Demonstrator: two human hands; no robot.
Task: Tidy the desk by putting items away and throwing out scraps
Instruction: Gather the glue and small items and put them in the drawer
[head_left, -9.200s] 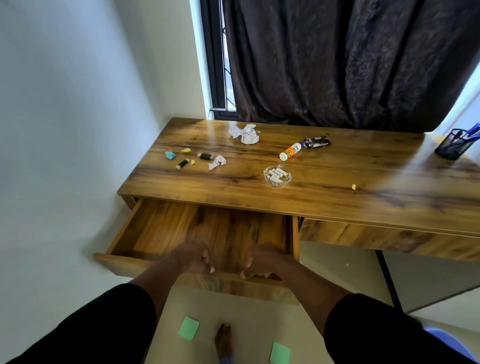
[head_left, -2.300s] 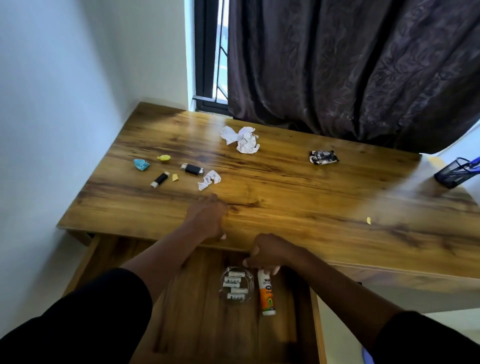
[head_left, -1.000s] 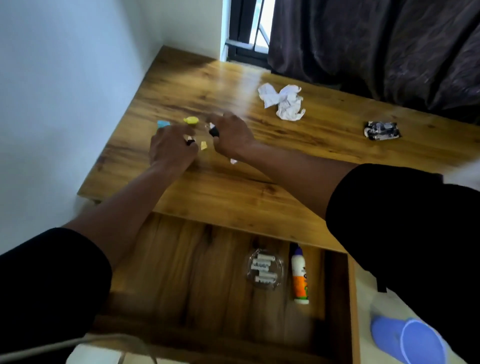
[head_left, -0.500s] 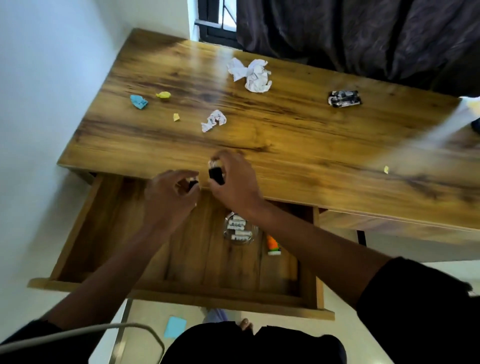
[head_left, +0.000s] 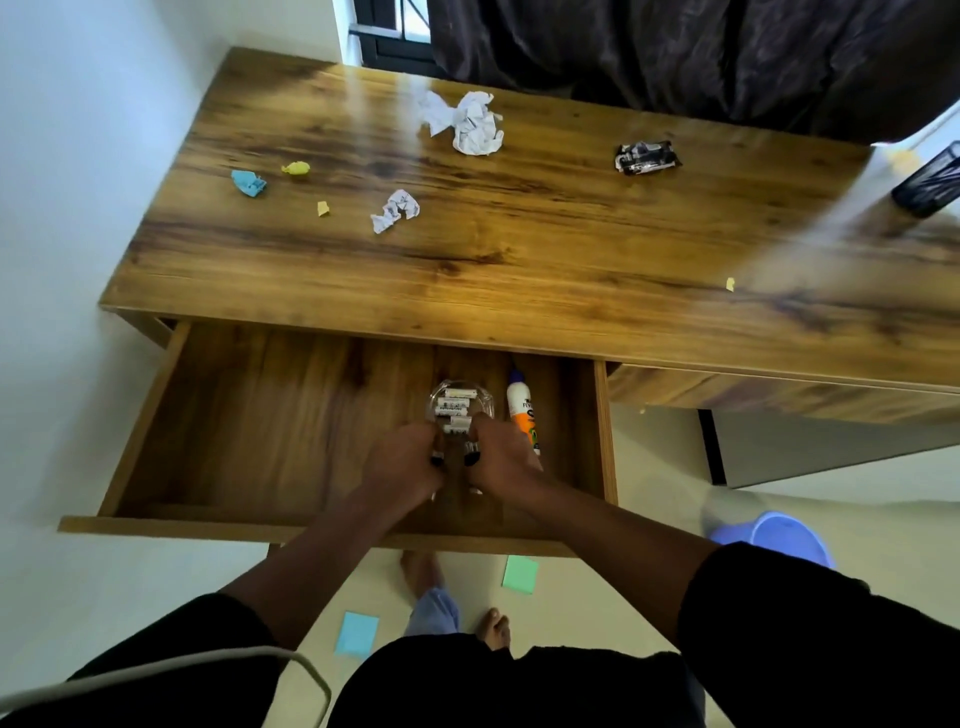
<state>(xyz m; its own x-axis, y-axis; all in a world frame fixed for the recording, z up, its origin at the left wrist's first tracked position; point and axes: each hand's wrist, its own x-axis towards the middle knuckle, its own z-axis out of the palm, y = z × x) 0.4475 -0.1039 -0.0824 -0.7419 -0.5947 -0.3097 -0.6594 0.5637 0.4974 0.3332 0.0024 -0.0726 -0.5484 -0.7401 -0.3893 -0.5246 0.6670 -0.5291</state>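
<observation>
Both hands are low inside the open wooden drawer (head_left: 218, 415). My left hand (head_left: 402, 465) pinches a small black USB stick (head_left: 436, 458). My right hand (head_left: 498, 462) pinches a second black stick (head_left: 471, 456). Just beyond the fingers sits a clear glass dish of batteries (head_left: 458, 408), with an orange-and-white glue bottle (head_left: 521, 410) to its right. On the desk top (head_left: 519, 249) lie a large crumpled white paper (head_left: 467, 127), a small white scrap (head_left: 395, 209), a blue scrap (head_left: 248, 183), a yellow scrap (head_left: 296, 169), a tiny yellow bit (head_left: 323, 208) and a black wrapper (head_left: 647, 157).
Another yellow bit (head_left: 730, 283) lies at the desk's right. A black mesh pen holder (head_left: 930, 187) stands at the far right edge. A white wall runs along the left. On the floor are a green note (head_left: 520, 574), a blue note (head_left: 357, 634) and a blue bin (head_left: 779, 535).
Both hands picked the two black sticks off the desk top, carried them back over the edge and lowered them into the drawer beside the battery dish.
</observation>
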